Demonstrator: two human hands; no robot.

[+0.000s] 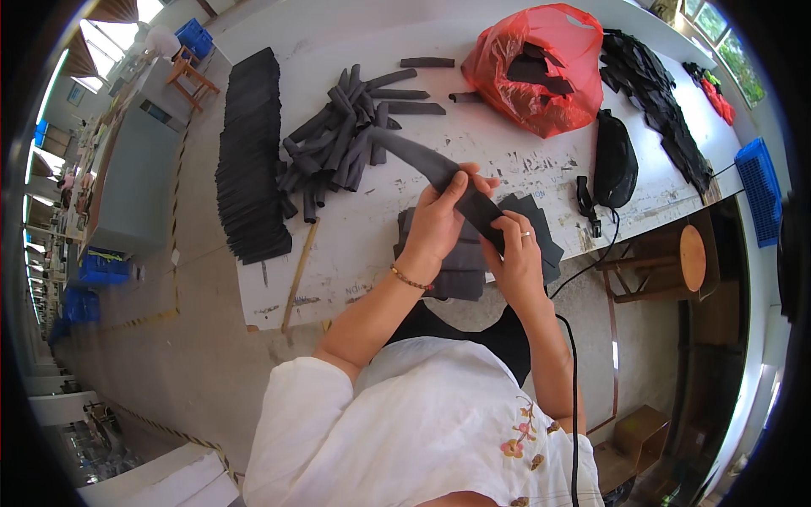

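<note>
A long dark grey fabric strip (pixel 411 155) stretches between my two hands, above the table's near edge. My left hand (pixel 439 211) is closed on its middle, the thumb lying on top. Lower down, my right hand (pixel 517 249) pinches the strip's near end; a ring is on one finger. Beneath them lie stacks of flat dark fabric pieces (pixel 463 258), partly hidden by my hands. Beyond my left hand is a loose heap of folded or rolled dark strips (pixel 338 135). The held strip's far end reaches that heap.
A long overlapping row of black pieces (pixel 252 160) lines the white table's (pixel 372 237) left side. A red plastic bag (pixel 498 68) with dark pieces stands at the back. Right of it are a black pouch (pixel 615 160), a buckle strap (pixel 585 203) and more black pieces (pixel 659 101). A cable (pixel 574 363) hangs nearby.
</note>
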